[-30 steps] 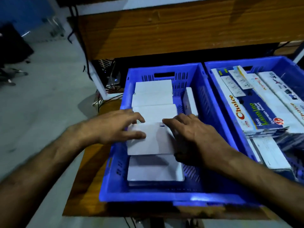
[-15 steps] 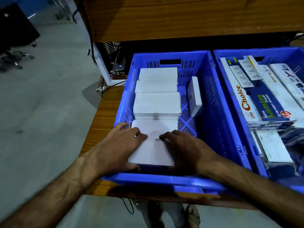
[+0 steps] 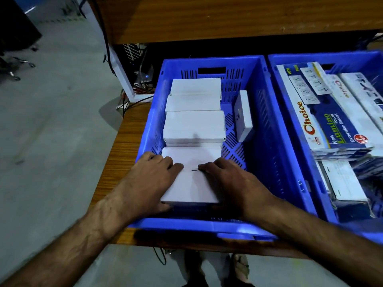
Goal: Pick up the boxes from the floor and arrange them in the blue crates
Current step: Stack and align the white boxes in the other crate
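**White box pressed flat at the crate's near end**

The white box (image 3: 191,183) lies in the left blue crate (image 3: 269,141), long axis running away from the person. Left hand (image 3: 151,181) and right hand (image 3: 232,183) flank it equally, fingers spread flat, gripping nothing.

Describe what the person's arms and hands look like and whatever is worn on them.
Both forearms are bare: no sleeves reach into view. The left hand and right hand wear no gloves, and no watch, bracelet or ring shows on either. Veins and tendons stand out along the left forearm. No markings are visible.
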